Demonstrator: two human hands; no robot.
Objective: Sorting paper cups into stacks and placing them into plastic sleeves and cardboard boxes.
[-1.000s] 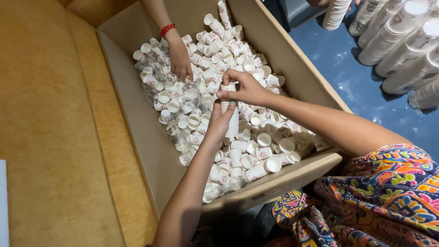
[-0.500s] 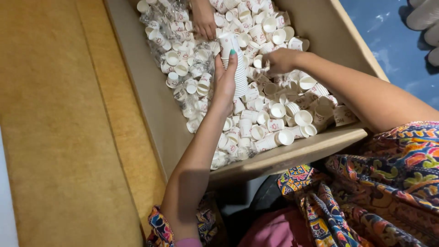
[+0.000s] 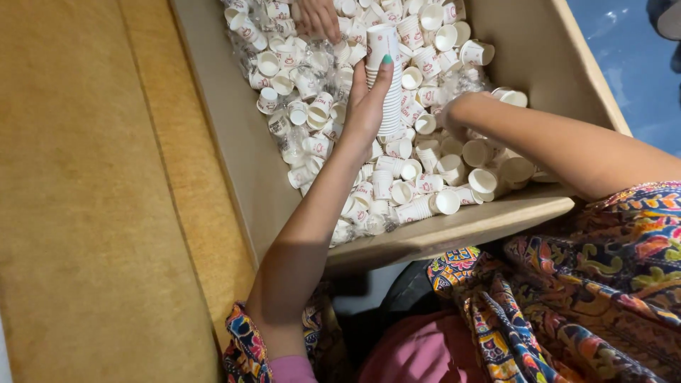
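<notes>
One nested stack of paper cups (image 3: 386, 78) is gripped by the left hand (image 3: 365, 106) mid-box (image 3: 241, 156) — the right hand (image 3: 457, 113) is buried among loose cups (image 3: 425, 177), grip undiscernible.

Cardboard box (image 3: 234, 152) full of paper cups (image 3: 418, 152)

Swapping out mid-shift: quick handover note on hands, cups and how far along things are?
Left hand: holds a tall nested stack of paper cups upright inside the cardboard box.
Right hand: down among the loose cups beside the stack; I cannot tell whether it grips one.
Another person's hand works at the box's far end.
Done: one stack built.
Left: loose cups cover most of the box floor, mixed with clear plastic wrap.
</notes>
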